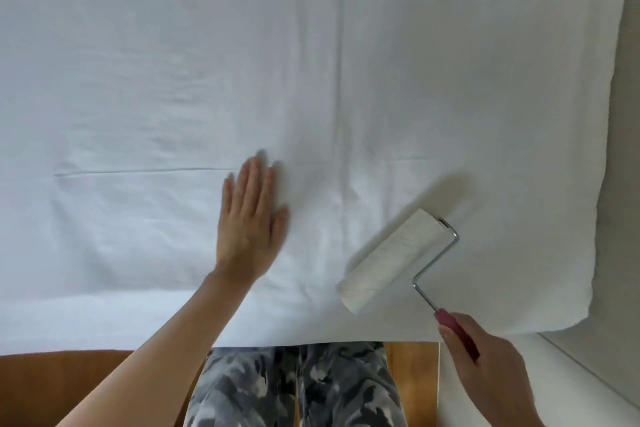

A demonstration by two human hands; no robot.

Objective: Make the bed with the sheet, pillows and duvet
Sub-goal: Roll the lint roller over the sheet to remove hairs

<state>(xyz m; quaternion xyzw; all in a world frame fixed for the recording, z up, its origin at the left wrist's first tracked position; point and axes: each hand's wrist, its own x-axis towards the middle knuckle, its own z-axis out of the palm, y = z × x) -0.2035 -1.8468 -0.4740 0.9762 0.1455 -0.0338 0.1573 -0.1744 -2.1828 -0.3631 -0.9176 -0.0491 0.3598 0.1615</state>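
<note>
The right hand [485, 354] was clasped round the pink handle [457, 333] of a lint roller [391, 260], whose white drum lay on the sheet [311, 62] near the bed's right edge. The left hand [247, 218] lay flat, fingers straight, pressing the sheet beside the roller. The sheet was spread over the bed, with faint creases across its middle; no pillows or duvet were in view. Judgement: the step was cleaning and smoothing the sheet. Rolling in straight, overlapping strokes away from the flat hand, which holds the cloth taut, should keep it from bunching.
</note>
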